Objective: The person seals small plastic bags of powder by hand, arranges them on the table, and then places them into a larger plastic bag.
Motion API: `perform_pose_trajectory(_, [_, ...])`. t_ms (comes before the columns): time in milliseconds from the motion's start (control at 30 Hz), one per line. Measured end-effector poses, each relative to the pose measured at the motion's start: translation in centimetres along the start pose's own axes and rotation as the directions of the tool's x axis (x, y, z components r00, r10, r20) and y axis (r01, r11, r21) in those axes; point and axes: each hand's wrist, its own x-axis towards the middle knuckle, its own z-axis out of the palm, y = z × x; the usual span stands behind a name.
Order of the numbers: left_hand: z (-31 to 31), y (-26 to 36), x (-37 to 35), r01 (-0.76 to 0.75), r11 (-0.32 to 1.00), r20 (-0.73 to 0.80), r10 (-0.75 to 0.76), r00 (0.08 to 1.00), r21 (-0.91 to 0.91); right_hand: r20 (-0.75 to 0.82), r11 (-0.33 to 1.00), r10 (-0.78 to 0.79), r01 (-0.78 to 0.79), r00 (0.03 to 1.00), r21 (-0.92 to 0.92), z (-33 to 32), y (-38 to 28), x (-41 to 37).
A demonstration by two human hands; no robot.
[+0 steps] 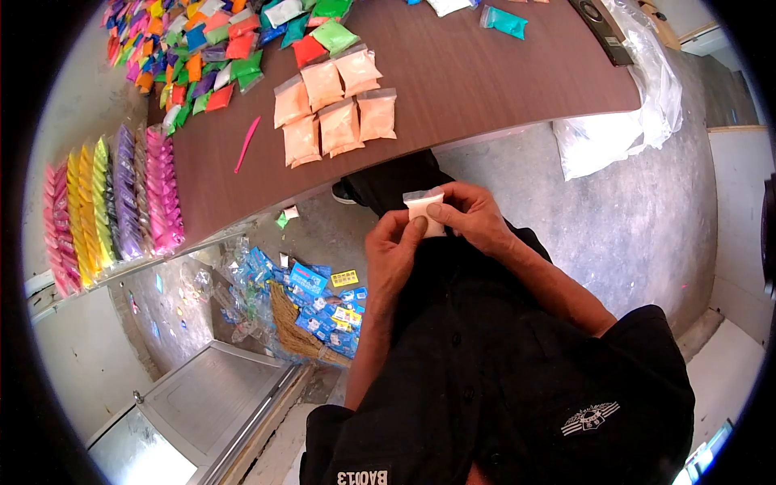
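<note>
Close in front of my body, a small clear packet (422, 208) with pale peach filling is pinched between both hands. My left hand (392, 250) grips its left side with thumb and fingers. On the other side, my right hand (473, 217) has its thumb pressed on the packet's face. Several peach packets (339, 125) of a similar kind lie in two rows on the brown table (469, 73), beyond my hands. A thin pink stick-like tool (246, 145) lies left of them.
A heap of coloured packets (194, 56) covers the table's far left. Long packs of coloured packets (125, 190) lie along its left end. A teal packet (503, 23), a dark box (602, 31) and a plastic bag (622, 133) are right. Below are a broom (295, 327) and blue packaging (311, 279).
</note>
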Motion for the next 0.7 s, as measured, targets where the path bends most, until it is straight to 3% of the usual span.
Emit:
perform_pose_trajectory(233, [-0.1, 0.2, 0.0, -0.003, 0.998, -0.001, 0.003, 1.0, 0.066, -0.015, 1.0, 0.022, -0.022, 1.0, -0.008, -0.1, -0.1, 0.1])
perform_pose_trajectory(333, [0.9, 0.7, -0.2, -0.001, 1.0, -0.047, 0.001, 0.999, -0.016, -0.007, 1.0, -0.008, 0.009, 1.0, 0.027, -0.2, 0.9, 0.2])
perform_pose_trajectory(433, [0.5, 0.3, -0.1, 0.025, 1.0, -0.046, -0.024, 0.999, 0.011, 0.003, 0.995, -0.095, 0.095, 0.995, -0.015, -0.1, 1.2, 0.3])
perform_pose_trajectory(700, [0.0, -0.2, 0.1, -0.031, 0.999, -0.022, 0.032, 0.999, 0.04, 0.021, 0.999, 0.003, -0.002, 1.0, -0.045, -0.2, 0.5, 0.1])
